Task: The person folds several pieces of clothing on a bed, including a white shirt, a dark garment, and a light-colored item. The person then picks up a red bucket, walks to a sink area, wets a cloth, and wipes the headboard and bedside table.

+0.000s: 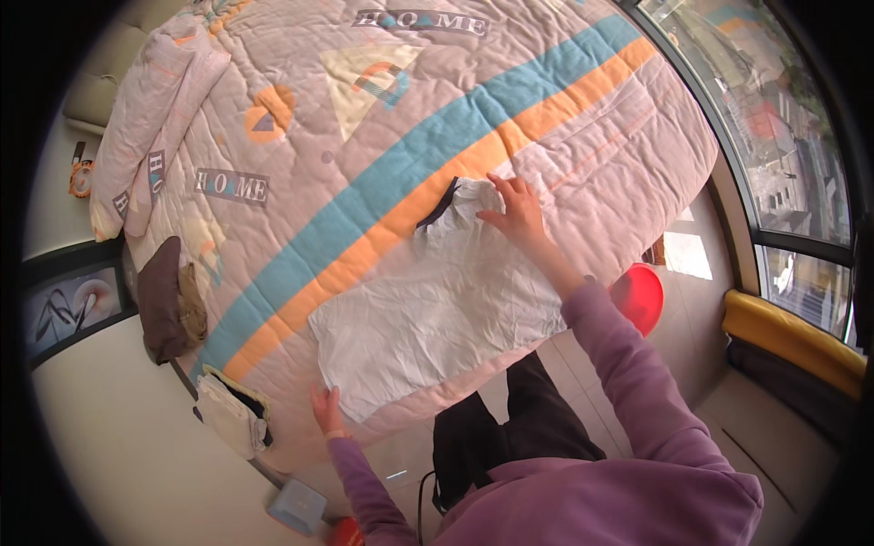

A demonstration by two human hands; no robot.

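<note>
A thin, creased white garment (423, 321) lies spread near the front edge of the bed, with dark trim (438, 205) at its far end. My right hand (517, 210) rests on the far right part of the garment beside this trim, thumb and fingers apart. At the near left corner of the cloth is my left hand (326, 409), its fingertips against the edge. Whether those fingertips pinch the fabric is too small to make out. Beneath the garment is a pink quilted bedspread (382, 205) with teal and orange stripes.
Folded clothes (231, 416) sit at the bed's left edge, with dark brown and tan garments (164, 300) farther up. A bunched quilt (147, 130) lies at far left. On the floor are a red basin (638, 299) and a grey-blue box (297, 506). Windows (765, 123) line the right side.
</note>
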